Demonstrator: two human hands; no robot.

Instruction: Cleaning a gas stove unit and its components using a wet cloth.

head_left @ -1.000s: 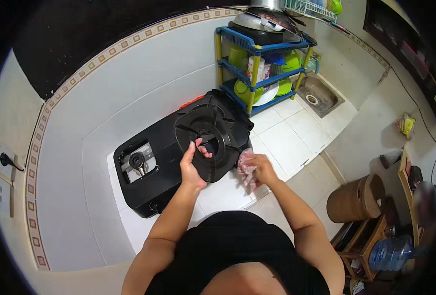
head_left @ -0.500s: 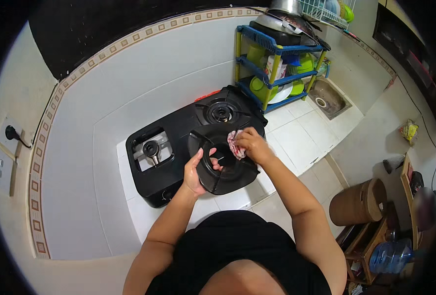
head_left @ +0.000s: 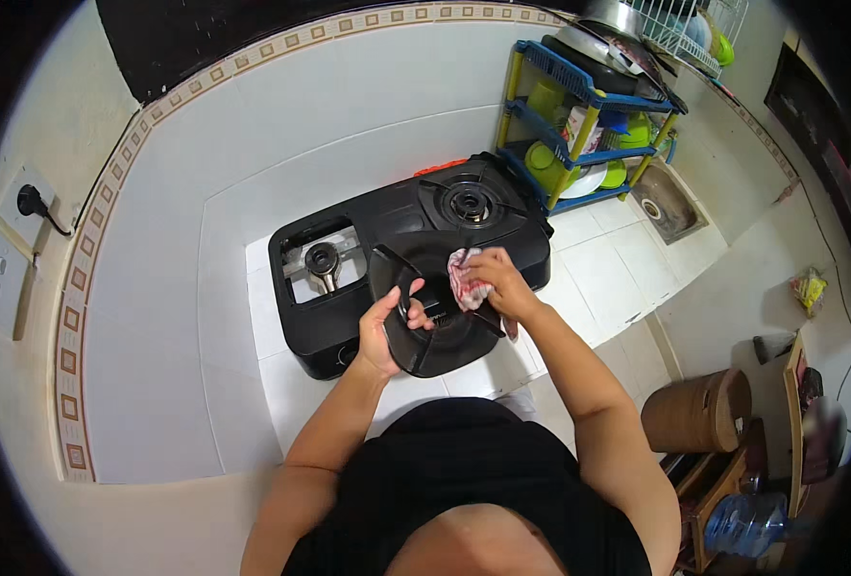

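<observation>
My left hand [head_left: 387, 331] grips a round black drip pan with pot-support prongs [head_left: 445, 353] by its left side, fingers curled through the centre hole. The pan is held up in front of a black two-burner gas stove [head_left: 397, 211]. A crumpled red-and-white cloth [head_left: 467, 280] is pinched in my right hand [head_left: 502, 283] and pressed against the pan's right side. On the stove, the left burner [head_left: 323, 261] sits in an uncovered square opening. The right burner [head_left: 470, 201] has its support in place.
A blue-and-yellow rack [head_left: 579, 144] with dishes and pans stands behind the stove's right end, beside a sink [head_left: 668, 204]. White tiles [head_left: 594, 278] cover the counter. To the right are a brown bin [head_left: 694, 413] and a blue water bottle [head_left: 744, 523]. A plug [head_left: 34, 202] sits in the left wall.
The view has shifted, so stove and rack appear further right. My right hand and the cloth have moved slightly on the pan; my left hand keeps its grip.
</observation>
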